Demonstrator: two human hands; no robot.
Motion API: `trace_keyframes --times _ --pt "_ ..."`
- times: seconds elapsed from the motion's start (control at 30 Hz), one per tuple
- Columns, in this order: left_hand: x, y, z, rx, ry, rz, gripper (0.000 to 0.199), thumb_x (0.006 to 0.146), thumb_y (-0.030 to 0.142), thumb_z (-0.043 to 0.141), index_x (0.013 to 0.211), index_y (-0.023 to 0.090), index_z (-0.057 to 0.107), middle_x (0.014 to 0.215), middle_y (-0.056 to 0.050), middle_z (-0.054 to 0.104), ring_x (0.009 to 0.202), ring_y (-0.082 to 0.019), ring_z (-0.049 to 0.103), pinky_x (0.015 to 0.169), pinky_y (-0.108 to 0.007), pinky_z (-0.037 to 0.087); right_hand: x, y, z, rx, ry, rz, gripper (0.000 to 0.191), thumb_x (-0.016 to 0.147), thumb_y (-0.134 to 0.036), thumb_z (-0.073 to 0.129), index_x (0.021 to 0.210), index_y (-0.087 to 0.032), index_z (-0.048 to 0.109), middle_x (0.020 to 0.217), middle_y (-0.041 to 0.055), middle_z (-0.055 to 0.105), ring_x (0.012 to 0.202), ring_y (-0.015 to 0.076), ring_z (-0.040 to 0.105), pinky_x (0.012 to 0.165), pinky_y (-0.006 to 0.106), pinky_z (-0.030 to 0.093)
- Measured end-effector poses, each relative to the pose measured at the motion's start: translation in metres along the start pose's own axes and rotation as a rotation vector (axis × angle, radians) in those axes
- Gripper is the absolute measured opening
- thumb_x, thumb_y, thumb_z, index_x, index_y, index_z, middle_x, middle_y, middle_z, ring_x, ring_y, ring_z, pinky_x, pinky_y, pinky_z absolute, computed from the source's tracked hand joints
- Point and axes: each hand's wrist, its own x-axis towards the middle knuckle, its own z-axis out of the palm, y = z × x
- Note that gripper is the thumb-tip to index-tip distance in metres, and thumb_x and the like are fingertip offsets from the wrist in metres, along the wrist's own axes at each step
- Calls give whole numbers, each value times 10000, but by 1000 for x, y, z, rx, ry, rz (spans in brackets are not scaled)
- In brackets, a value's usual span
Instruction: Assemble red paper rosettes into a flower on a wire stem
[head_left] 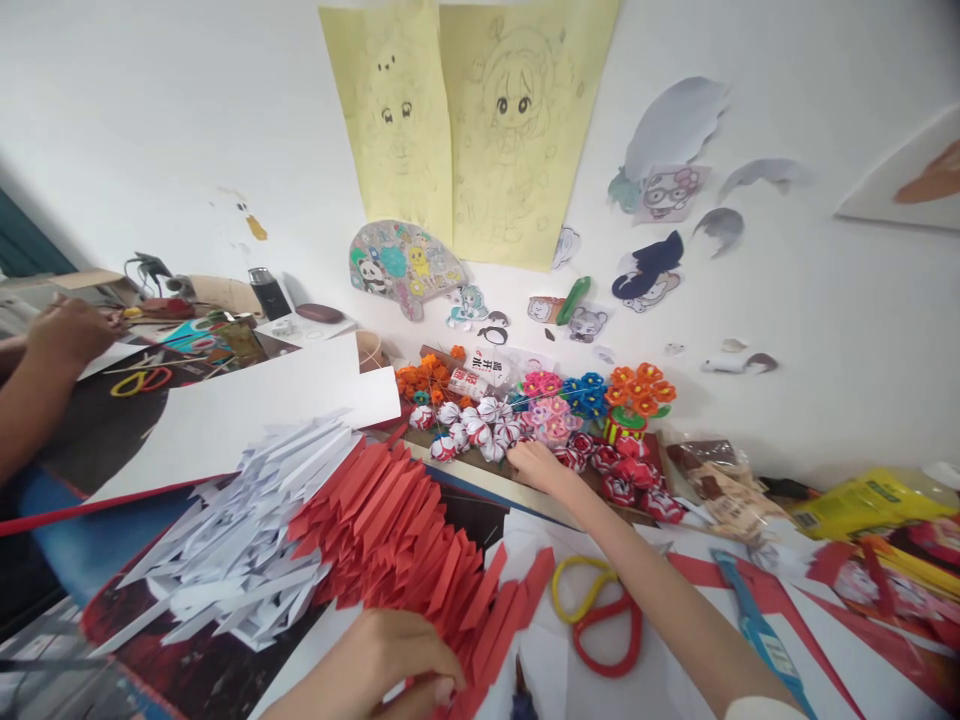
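Note:
My left hand [394, 655] is at the bottom middle over the near end of the red paper strips [397, 520]; its fingers are curled toward the thumb, and what they may hold is hidden. My right hand [536, 467] reaches to the back of the table, fingers closed at the edge of a cluster of white-and-red folded paper flowers [480, 430]. Its fingertips are hidden, so I cannot see what is in them. Folded white paper strips [247, 545] lie heaped left of the red ones. Scissors [607, 650] with yellow and red handles lie below my right forearm.
Pink flowers [551, 415], blue flowers [585, 395] and orange flowers [641, 388] stand by the wall. A blue cutter [757, 625] lies right of my forearm. A dark pointed tool [521, 690] is at the front. Another person's hand [75, 335] is at far left, near other scissors [141, 381].

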Motion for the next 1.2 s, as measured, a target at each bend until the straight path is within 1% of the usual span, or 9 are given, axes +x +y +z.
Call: trace_keyframes --times 0.13,0.27,0.43,0.6,0.7,0.93,1.1,1.2 --pt "-1 2 0 5 15 6 183 949 136 493 879 213 643 857 18 724 779 -99 659 710 -158 430 0 1 -7 49 17 33 248 944 -331 607 1076 -123 641 1123 92 650 1040 224 630 913 441 520" --pt "0 2 1 14 5 9 161 957 170 499 884 222 633 874 28 727 789 -100 652 717 -166 422 0 4 -8 160 45 59 250 941 -352 606 1049 -130 646 1091 82 659 1021 219 635 910 439 515" --pt "0 2 2 -1 -21 -2 177 976 199 473 883 222 621 884 33 728 796 -97 646 736 -168 421 1 10 1 393 66 73 251 943 -364 605 1025 -129 639 977 53 672 896 184 658 819 384 548" --pt "2 2 3 10 -35 -14 191 983 219 461 888 224 626 878 33 717 776 -96 631 721 -170 418 3 19 6 645 37 80 251 975 -359 560 1009 -122 635 835 15 672 686 125 652 659 288 563" --pt "5 4 4 32 -56 -15 202 985 221 456 892 222 635 863 26 710 768 -101 626 702 -177 416 3 23 6 743 30 91 264 980 -368 551 991 -121 645 795 5 666 643 114 640 629 273 557" --pt "12 19 8 108 -118 -19 167 953 175 516 920 213 675 888 8 722 790 -116 651 712 -191 422 -1 22 4 815 112 144 286 976 -386 553 919 -122 646 783 1 654 660 118 632 663 290 551" --pt "20 22 13 191 -147 2 173 963 197 507 943 224 677 872 11 717 797 -124 655 702 -200 416 -4 20 -9 798 193 232 321 975 -422 540 906 -128 650 761 -1 652 646 122 623 675 300 538" --pt "24 21 16 218 -131 33 180 984 237 483 943 239 657 874 28 715 802 -119 651 704 -203 408 -10 16 -19 775 249 321 319 965 -415 544 887 -132 670 732 6 663 638 132 621 674 298 512"
